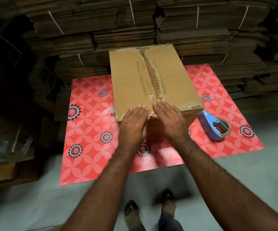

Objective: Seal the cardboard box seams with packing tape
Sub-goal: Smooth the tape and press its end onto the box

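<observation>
Two hands, left hand [133, 120] and right hand [167, 116], are laid flat with fingers straight and released, grasping nothing, pressed on the near edge of the cardboard box [151, 77], which is set on a red patterned mat [88, 144]. Beyond the fingertips the centre seam [151, 72] is seen gaping and ragged. Poor adhesion, wrinkles or flap spring-back are judged likely, with the tape dispenser [214, 125] lying well to the right of the right fingers.
</observation>
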`<state>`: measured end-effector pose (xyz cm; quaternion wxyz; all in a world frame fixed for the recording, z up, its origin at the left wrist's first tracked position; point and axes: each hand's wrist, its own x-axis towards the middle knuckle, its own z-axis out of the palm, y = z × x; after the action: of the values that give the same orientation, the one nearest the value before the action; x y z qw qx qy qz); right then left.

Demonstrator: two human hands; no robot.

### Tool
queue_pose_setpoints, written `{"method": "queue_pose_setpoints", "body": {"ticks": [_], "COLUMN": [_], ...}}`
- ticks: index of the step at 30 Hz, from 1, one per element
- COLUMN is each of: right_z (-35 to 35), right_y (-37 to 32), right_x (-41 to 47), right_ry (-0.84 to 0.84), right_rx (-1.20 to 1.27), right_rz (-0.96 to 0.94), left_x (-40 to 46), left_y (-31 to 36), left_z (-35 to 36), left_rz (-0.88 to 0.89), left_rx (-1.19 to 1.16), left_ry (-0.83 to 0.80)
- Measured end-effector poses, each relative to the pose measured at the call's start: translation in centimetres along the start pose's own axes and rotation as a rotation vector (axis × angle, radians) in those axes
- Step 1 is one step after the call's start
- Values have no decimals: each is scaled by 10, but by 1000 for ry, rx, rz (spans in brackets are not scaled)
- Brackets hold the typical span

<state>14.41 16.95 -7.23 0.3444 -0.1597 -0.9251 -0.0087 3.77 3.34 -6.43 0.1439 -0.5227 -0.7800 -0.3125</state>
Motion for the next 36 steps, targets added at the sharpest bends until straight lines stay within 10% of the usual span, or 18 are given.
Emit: {"method": "queue_pose_setpoints", "body": {"ticks": [30, 36], "right_z": [2, -31], "right_y": [15, 23], "right_x": [-102, -30], "right_ry": [-334, 36], "right_rx": [-237, -50], "right_rz": [-19, 54], "left_x": [-69, -6], "left_y": [44, 70], "left_z": [54, 25], "left_rz": [-63, -82], "left_rx": [537, 294], "left_ry": [-303, -18]}}
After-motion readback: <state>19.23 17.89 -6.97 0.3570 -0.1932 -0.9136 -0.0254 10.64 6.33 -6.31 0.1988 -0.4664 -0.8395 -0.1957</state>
